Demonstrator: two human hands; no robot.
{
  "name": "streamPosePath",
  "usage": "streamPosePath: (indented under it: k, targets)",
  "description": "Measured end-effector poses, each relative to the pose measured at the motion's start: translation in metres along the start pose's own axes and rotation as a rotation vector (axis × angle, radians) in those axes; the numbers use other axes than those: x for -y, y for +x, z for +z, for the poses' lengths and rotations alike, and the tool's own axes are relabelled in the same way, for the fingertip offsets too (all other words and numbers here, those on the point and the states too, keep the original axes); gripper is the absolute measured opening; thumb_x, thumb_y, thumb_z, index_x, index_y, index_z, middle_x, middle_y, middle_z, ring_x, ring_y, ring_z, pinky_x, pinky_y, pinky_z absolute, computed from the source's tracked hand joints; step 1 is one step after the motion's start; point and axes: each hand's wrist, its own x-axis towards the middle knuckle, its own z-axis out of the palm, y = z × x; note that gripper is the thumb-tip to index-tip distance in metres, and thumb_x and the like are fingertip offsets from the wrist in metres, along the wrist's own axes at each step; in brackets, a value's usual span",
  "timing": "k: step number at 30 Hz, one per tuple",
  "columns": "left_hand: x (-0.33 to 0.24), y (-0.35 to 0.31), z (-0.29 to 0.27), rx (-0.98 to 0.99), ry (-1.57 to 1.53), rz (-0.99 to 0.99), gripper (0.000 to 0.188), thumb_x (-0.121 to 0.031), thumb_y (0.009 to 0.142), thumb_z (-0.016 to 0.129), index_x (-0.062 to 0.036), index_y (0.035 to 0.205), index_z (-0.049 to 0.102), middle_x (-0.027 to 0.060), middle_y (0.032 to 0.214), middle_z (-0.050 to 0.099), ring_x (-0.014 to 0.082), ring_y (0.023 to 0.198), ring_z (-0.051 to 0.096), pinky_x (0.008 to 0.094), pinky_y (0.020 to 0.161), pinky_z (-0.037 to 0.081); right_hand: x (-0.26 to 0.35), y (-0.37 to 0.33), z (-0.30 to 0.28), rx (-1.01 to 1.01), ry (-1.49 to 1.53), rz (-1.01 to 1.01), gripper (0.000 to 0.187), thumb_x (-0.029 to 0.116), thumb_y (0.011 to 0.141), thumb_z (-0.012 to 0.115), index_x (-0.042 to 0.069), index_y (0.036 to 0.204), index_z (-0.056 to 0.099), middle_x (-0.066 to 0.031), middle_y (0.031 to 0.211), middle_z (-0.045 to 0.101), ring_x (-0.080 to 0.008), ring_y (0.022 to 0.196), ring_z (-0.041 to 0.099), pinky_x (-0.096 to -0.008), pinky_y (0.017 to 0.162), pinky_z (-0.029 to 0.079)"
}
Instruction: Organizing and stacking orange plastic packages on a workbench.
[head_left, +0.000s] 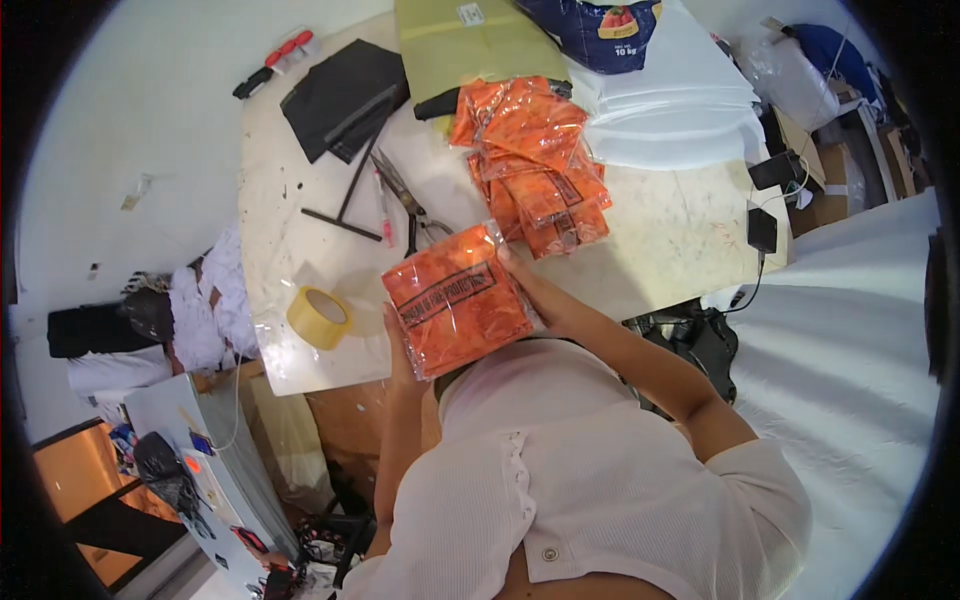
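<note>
1. Head view: orange packet in clear wrap, held above surface edge, near chest.
2. Left hand fingers grasping lower-left edge; right hand fingers grasping right edge.
3. Long axis tilted, rising rightward; orange pile beyond, nearer right hand.

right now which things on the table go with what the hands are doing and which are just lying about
In hand:
left hand
right hand
orange packet, held between both
pile of orange packets

Lying about:
tape roll
scissors
black folder
white sheets
green cardboard
</note>
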Motion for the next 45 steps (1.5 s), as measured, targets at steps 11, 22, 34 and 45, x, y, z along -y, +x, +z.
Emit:
streamPosePath:
  k: [11, 22, 34, 45]
  targets:
    - [-0.013, 0.011, -0.002, 0.057, 0.003, 0.078, 0.070, -0.062, 0.091, 0.032, -0.0084, 0.137, 0.034, 0.0115, 0.136, 0.044, 0.0261, 0.122, 0.046, 0.0417, 0.101, 0.040, 0.019, 0.006, 0.030, -0.010, 0.106, 0.053, 0.065, 0.055, 0.091, 0.042, 0.005, 0.133, 0.041, -0.0102, 0.132, 0.049, -0.0184, 0.118, 0.051, -0.0326, 0.102, 0.039]
    - [-0.008, 0.013, -0.005, -0.041, 0.076, 0.113, 0.068, -0.060, 0.091, 0.035, -0.0112, 0.137, 0.037, 0.0109, 0.135, 0.045, 0.0272, 0.121, 0.047, 0.0433, 0.101, 0.040, 0.016, -0.001, 0.030, 0.015, 0.084, 0.007, 0.067, 0.050, 0.092, 0.045, 0.011, 0.141, 0.023, -0.0090, 0.136, 0.041, -0.0196, 0.121, 0.047, -0.0362, 0.100, 0.040]
    - [-0.021, 0.019, -0.049, -0.309, 0.222, 0.090, 0.087, -0.071, 0.086, 0.028, -0.0045, 0.142, 0.026, 0.0141, 0.144, 0.035, 0.0268, 0.130, 0.037, 0.0425, 0.106, 0.032, 0.097, -0.027, -0.019, -0.496, -0.698, -0.487, 0.041, 0.040, 0.086, 0.060, 0.002, 0.101, 0.067, -0.0041, 0.096, 0.063, -0.0127, 0.082, 0.056, -0.0257, 0.078, 0.044]
    - [-0.059, 0.018, 0.031, -0.386, 0.780, 0.491, 0.070, -0.055, 0.096, 0.025, -0.0073, 0.146, 0.016, 0.0153, 0.150, 0.021, 0.0277, 0.139, 0.017, 0.0381, 0.112, 0.014, 0.159, 0.081, -0.233, -1.164, -0.800, -0.466, 0.080, 0.061, 0.065, 0.066, -0.003, 0.113, 0.059, -0.0234, 0.109, 0.062, -0.0362, 0.109, 0.055, -0.0427, 0.101, 0.028]
